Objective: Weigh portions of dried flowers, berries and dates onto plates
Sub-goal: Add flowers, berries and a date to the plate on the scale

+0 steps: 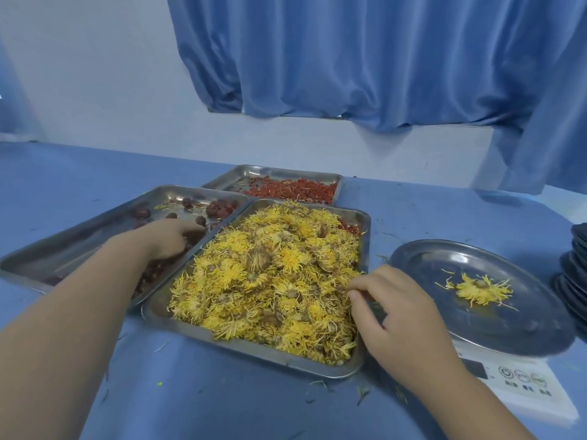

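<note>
Flower weighing seemed barely begun, one bloom (482, 290) on the plate (444, 258) atop the scale (521, 385); the right hand (397, 309) pinched dried flowers (270, 271) at the edge of their tray (254, 347); the left hand (168, 238) curled among dates (219, 209), grip hidden; next, carry lightly across.

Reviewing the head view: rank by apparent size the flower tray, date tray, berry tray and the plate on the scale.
1. flower tray
2. date tray, partly hidden, so its gap to first is unsure
3. plate
4. berry tray, farthest and partly hidden; it may truly match the other trays
</note>
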### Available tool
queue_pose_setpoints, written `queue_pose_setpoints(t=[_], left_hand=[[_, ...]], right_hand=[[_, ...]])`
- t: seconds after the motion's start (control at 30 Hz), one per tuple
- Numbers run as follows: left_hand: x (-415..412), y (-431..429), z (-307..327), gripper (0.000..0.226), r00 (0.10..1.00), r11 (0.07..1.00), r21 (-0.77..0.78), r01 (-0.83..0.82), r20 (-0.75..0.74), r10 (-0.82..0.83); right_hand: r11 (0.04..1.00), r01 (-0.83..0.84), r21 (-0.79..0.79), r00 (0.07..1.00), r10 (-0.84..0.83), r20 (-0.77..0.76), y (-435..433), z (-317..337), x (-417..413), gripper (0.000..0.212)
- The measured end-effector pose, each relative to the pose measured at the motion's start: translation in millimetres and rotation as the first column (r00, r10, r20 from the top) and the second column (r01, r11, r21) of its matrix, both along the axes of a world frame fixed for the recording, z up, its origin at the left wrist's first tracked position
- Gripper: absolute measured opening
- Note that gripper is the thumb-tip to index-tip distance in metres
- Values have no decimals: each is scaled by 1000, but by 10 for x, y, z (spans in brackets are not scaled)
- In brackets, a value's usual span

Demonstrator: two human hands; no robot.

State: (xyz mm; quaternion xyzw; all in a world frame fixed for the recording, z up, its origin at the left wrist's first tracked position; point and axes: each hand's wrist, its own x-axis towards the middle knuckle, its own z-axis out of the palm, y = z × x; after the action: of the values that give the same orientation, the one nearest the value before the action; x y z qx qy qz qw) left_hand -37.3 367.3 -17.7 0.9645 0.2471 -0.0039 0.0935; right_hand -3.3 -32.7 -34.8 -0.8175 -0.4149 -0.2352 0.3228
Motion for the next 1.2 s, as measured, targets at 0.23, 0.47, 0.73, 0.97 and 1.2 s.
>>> queue_pose_setpoints(t=[0.23,0.47,0.73,0.97,1.2], left_hand=[[166,1,-35,45,995,999,33,40,91,-43],[136,47,-9,52,996,1000,-13,-18,85,19],[20,-57,-35,37,979,997,29,-76,190,69],[-29,-401,380,16,769,923,-380,63,608,198],[141,-1424,858,24,793,821,-433,371,608,-38]], right_hand=[[999,26,35,1000,-26,-9,-45,14,53,16],[998,38,40,999,-37,-13,-64,19,81,17],[997,26,75,999,-24,-31,-89,19,81,16],[949,58,309,983,1,-185,-174,94,123,20],[630,287,722,832,209,-514,-540,379,332,21]])
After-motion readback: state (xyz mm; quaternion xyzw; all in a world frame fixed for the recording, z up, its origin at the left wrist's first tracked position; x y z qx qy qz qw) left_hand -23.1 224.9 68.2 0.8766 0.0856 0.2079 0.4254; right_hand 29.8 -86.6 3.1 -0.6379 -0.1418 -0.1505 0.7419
